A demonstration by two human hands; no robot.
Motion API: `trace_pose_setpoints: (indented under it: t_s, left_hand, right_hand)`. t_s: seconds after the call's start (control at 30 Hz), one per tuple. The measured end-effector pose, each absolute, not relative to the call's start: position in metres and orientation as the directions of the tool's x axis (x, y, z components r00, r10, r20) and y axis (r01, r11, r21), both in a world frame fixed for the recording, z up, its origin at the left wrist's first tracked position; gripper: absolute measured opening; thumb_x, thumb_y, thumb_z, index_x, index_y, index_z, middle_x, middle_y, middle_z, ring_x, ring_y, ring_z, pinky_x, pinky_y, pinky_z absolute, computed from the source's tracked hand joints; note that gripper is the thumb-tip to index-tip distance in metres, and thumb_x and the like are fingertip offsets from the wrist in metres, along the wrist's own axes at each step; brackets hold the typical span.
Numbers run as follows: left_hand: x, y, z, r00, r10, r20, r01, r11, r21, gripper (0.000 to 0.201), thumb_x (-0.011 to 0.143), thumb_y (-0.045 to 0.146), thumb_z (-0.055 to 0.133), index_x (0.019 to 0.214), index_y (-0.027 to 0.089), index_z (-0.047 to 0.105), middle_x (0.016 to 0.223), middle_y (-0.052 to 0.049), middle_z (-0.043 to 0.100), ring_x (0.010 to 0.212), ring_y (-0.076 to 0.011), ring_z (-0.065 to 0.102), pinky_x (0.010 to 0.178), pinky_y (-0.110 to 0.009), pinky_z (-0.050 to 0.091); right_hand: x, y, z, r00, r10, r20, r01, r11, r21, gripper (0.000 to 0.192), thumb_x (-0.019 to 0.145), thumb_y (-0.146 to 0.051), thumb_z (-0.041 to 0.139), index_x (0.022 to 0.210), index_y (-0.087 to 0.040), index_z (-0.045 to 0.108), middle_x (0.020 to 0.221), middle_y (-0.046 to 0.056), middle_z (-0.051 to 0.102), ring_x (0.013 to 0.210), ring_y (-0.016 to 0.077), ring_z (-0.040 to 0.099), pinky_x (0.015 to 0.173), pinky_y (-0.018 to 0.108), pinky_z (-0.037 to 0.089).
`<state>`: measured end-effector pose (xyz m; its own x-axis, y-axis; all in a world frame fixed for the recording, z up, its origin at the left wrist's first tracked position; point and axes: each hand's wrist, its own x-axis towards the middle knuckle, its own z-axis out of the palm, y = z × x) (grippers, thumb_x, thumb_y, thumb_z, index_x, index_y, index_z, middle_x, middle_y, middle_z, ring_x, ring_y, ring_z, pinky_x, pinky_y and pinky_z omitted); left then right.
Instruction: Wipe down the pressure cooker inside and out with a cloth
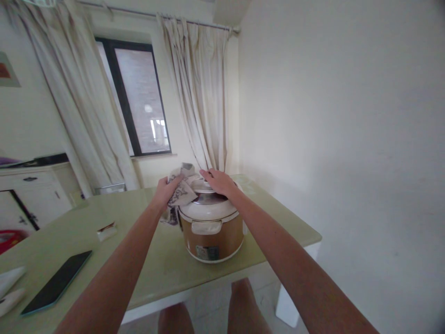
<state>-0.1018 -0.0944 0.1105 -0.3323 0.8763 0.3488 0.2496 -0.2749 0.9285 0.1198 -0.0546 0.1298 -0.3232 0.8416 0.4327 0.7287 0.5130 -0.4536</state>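
A rice cooker (213, 236) with a tan body and a white lid stands upright near the front edge of the green table (153, 269). My left hand (167, 191) is closed on a patterned cloth (182, 191), which lies bunched against the left side of the lid and hangs down beside the cooker. Over the top of the lid (198, 212) my right hand (219, 181) is curled, holding the cooker there; its fingertips are partly hidden. A white handle (206, 227) sticks out at the cooker's front.
To the left on the table lie a dark tablet (59, 280), a small white packet (106, 231) and white objects (12, 290) at the edge. A plain wall (340, 130) borders the right side. Behind are curtains (205, 93) and a window (139, 93).
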Motion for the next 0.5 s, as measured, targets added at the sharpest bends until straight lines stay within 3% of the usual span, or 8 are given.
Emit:
trace_pose_setpoints:
  t_s: [0.1,0.17,0.23,0.33,0.5]
  left_hand:
    - [-0.088,-0.097,0.127,-0.116,0.848,0.517,0.615,-0.347,0.708,0.054,0.081,0.066,0.064,0.097,0.016,0.079,0.097,-0.011,0.081,0.096,-0.0312,0.075,0.083,-0.036,0.058]
    - [-0.080,-0.095,0.135,0.012,0.857,0.515,0.840,-0.288,0.459,0.049,0.086,0.061,0.060,0.105,0.020,0.080,0.107,-0.011,0.082,0.107,-0.0340,0.074,0.090,-0.038,0.055]
    - [-0.075,-0.091,0.140,0.026,0.891,0.453,0.942,-0.174,0.287,0.050,0.089,0.060,0.056,0.117,0.024,0.078,0.117,-0.013,0.080,0.113,-0.0362,0.073,0.093,-0.040,0.054]
    - [-0.075,-0.083,0.146,-0.032,0.942,0.333,0.965,-0.058,0.255,0.062,0.092,0.067,0.049,0.128,0.024,0.076,0.126,-0.015,0.078,0.117,-0.0376,0.073,0.092,-0.040,0.055]
    - [-0.087,-0.063,0.157,0.029,0.980,0.197,0.911,-0.107,0.399,0.068,0.084,0.074,0.058,0.117,0.020,0.081,0.117,-0.011,0.082,0.108,-0.0309,0.076,0.089,-0.030,0.056]
  right_hand:
    - [0.120,-0.056,0.131,-0.328,0.842,0.427,0.735,0.512,-0.444,0.076,0.103,-0.079,0.022,0.117,-0.024,0.072,0.119,0.017,0.076,0.119,0.0369,0.069,0.099,0.047,0.051]
    - [0.120,-0.057,0.131,-0.338,0.838,0.428,0.724,0.522,-0.450,0.076,0.104,-0.078,0.020,0.120,-0.024,0.071,0.125,0.016,0.076,0.122,0.0362,0.068,0.101,0.046,0.051]
    - [0.121,-0.057,0.131,-0.343,0.834,0.432,0.708,0.532,-0.465,0.076,0.104,-0.078,0.020,0.123,-0.026,0.071,0.128,0.014,0.075,0.124,0.0346,0.068,0.103,0.045,0.050]
    - [0.122,-0.057,0.130,-0.343,0.840,0.420,0.696,0.528,-0.487,0.076,0.103,-0.080,0.023,0.123,-0.025,0.071,0.128,0.014,0.075,0.123,0.0334,0.068,0.104,0.044,0.050]
    - [0.124,-0.053,0.128,-0.389,0.807,0.444,0.663,0.580,-0.474,0.082,0.096,-0.088,0.038,0.132,-0.020,0.067,0.132,0.016,0.073,0.124,0.0317,0.067,0.104,0.040,0.048]
